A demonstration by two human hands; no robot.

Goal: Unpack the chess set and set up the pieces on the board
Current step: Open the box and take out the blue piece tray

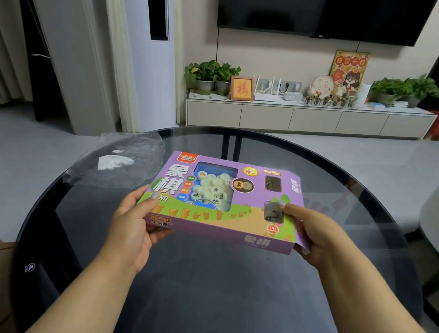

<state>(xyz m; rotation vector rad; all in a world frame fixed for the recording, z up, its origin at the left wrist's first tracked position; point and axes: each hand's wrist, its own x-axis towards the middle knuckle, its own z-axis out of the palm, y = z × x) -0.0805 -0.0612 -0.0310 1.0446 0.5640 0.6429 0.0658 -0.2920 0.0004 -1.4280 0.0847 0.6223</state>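
Box (223, 204) of Chinese chess, purple card with a clear window, sits in the head view held just above the dark glass tabletop (220, 296), between both hands. The left hand (132, 221) grips the near left corner: the thumb lies on the top face and the other fingers curl under the bottom, mostly hidden. The right hand (314, 233) pinches the right end, thumb on top beside a small window, fingers (304, 250) wrapped round the end where a flap (299, 228) appears to stand open. Behind the window, between the two thumbs, lie loose round pale pieces (210, 188); the board itself cannot be seen.

Beyond the left fingers, crumpled clear wrap (124, 162) lies on the tabletop.

The box looks light, and stiff enough to hold by its ends, though thin card would dent under a hard squeeze and the window film would give if pressed. The pieces seem loose, so tipping would likely send them sliding toward the open end; keeping the box level and low over the glass seems wise. The end flap under the right fingers looks the natural place to pull.
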